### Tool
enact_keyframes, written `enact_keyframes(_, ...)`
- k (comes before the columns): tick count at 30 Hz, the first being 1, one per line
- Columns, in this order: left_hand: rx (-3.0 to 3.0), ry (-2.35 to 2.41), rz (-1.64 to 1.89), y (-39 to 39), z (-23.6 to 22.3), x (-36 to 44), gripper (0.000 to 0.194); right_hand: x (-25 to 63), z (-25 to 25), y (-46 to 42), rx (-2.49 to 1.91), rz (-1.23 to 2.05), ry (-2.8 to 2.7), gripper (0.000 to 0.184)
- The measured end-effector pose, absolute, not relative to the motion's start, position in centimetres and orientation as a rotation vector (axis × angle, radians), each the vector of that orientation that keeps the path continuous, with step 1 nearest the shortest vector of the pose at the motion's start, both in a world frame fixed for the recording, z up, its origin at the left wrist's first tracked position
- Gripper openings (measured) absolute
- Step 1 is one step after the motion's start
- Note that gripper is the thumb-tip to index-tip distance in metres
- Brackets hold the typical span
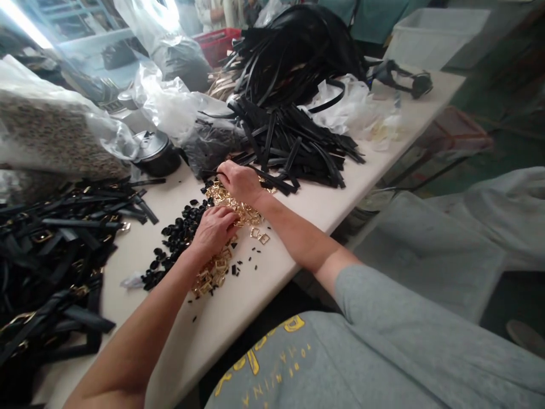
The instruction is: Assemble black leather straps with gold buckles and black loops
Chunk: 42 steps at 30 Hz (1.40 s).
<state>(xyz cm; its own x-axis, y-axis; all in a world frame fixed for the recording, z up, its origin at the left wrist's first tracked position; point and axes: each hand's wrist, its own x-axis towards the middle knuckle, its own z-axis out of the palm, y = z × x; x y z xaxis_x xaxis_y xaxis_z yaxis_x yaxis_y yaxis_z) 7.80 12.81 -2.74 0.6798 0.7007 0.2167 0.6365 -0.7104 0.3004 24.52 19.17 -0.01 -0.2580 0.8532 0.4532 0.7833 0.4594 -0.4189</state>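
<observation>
I see buckled black straps well left of my left hand, with small black pieces just beside it. That hand curls over the gold buckles, which spread beneath and between both hands. My right hand bends its fingers down, black strips lying beyond it; what either grips I can't tell from here.

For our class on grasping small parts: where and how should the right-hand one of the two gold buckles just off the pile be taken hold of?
Probably pinch the gold buckle by opposite edges of its frame, from above, on the wearer's side: it looks flat on the table; the other buckle and pile lie beyond.
</observation>
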Motion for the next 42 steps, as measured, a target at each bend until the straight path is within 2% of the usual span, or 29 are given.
enact_keyframes(5, 2.655, 1.124, 0.657, 9.1, -2.1, 4.7, 0.019, 23.7, -0.1, 18.4, -1.333, 0.168, -2.135, 0.02)
enact_keyframes(9, 2.522, 1.364, 0.814, 6.7, -1.4, 1.8, 0.024, 22.8, -0.1, 17.6, -1.242, 0.197, -2.166, 0.018)
enact_keyframes(16, 1.64, 1.777, 1.136, 4.4, -1.7, -0.9, 0.023, 21.5, -0.3, 16.7, -1.091, 0.279, -2.216, 0.015)
enact_keyframes(22, 1.181, 1.647, 1.28, 4.7, -1.4, -1.3, 0.031, 20.7, -0.4, 15.8, -1.033, 0.41, -2.222, 0.013)
enact_keyframes(29, 0.681, 1.399, 1.466, 5.2, -0.6, -1.1, 0.053, 19.9, -0.2, 14.8, -0.889, 0.714, -2.147, 0.011)
enact_keyframes(37, 0.56, 1.281, 1.561, 5.1, -0.1, -0.4, 0.054, 18.8, 0.3, 12.7, -0.695, 1.221, -1.975, 0.019)
enact_keyframes(42, 0.524, 1.217, 1.536, 5.1, -0.1, -0.4, 0.051, 18.6, 0.5, 12.1, -0.711, 1.159, -1.996, 0.016)
